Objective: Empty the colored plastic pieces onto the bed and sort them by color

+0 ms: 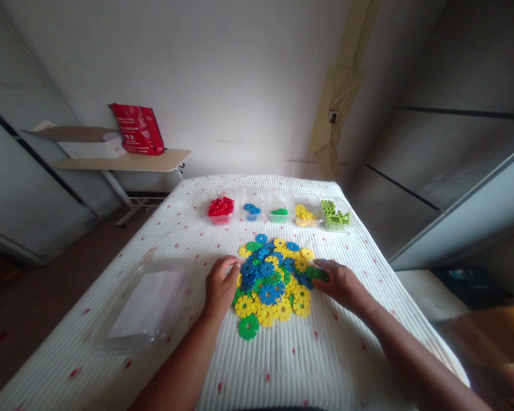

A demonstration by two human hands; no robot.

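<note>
A heap of flat, notched plastic discs (268,293) in blue, yellow and green lies before me on the covered table. At the heap's left edge is my left hand (221,283), its fingers curled and thumb close to the index finger. Whatever may be between those fingertips is hidden. My right hand (341,286) is on the opposite side, with its fingers closed on green discs (317,273) at the heap's edge. One green disc (248,326) lies flat at the near side of the heap.
Clear tubs stand in a row behind the heap, holding red pieces (221,206), blue discs (252,209), green discs (279,212), yellow discs (304,213) and light-green pieces (334,214). A clear plastic lid (143,305) lies left. A side table (158,161) bears a red bag (137,130).
</note>
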